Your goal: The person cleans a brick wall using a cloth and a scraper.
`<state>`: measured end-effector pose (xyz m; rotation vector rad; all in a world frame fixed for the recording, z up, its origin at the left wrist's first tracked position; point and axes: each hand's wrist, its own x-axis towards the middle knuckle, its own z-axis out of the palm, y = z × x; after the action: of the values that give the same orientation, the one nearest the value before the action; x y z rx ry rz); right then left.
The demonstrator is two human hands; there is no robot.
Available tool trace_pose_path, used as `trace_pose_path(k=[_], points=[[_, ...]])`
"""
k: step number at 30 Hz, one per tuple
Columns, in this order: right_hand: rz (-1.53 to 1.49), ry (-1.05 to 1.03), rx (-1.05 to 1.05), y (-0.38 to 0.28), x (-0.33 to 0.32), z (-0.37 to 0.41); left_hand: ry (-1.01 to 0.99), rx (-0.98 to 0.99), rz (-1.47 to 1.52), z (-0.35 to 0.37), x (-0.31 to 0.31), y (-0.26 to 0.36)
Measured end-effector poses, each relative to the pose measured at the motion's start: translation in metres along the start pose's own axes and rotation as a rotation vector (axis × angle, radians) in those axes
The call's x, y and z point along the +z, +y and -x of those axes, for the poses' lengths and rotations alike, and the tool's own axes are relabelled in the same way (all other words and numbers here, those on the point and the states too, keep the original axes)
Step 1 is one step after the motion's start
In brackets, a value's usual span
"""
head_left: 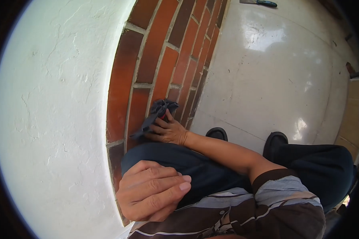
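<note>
My right hand [167,131] presses a crumpled dark grey cloth [160,107] onto the red-brown brick facing [163,71], its fingers bent around the cloth. A small red patch shows between the cloth and the fingers. Close to the camera, my left hand [151,191] is curled, with fingers together, in front of my bent knee [159,153]. Its palm is out of sight, so anything inside it is hidden.
A white, rough-plastered wall [52,119] borders the bricks on the left. On the shiny pale floor [263,87] lies a putty knife [261,2] at the top. My dark shoes [217,133] stand near the wall. Brown cardboard [353,107] is at the right edge.
</note>
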<state>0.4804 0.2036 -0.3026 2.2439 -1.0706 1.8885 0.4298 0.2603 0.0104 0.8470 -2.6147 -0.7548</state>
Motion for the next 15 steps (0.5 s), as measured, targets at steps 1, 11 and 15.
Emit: trace_pose_path(k=[1,11,15], points=[[-0.085,-0.095,-0.031,0.020,-0.010,0.004,-0.001,-0.009,-0.001,-0.003,0.000,0.000],[-0.184,0.371,0.914,0.183,-0.057,-0.102,0.162,-0.017,-0.020,0.019,0.003,-0.004],[-0.183,0.172,0.747,0.033,-0.015,-0.008,0.134,-0.005,0.008,0.007,0.005,-0.011]])
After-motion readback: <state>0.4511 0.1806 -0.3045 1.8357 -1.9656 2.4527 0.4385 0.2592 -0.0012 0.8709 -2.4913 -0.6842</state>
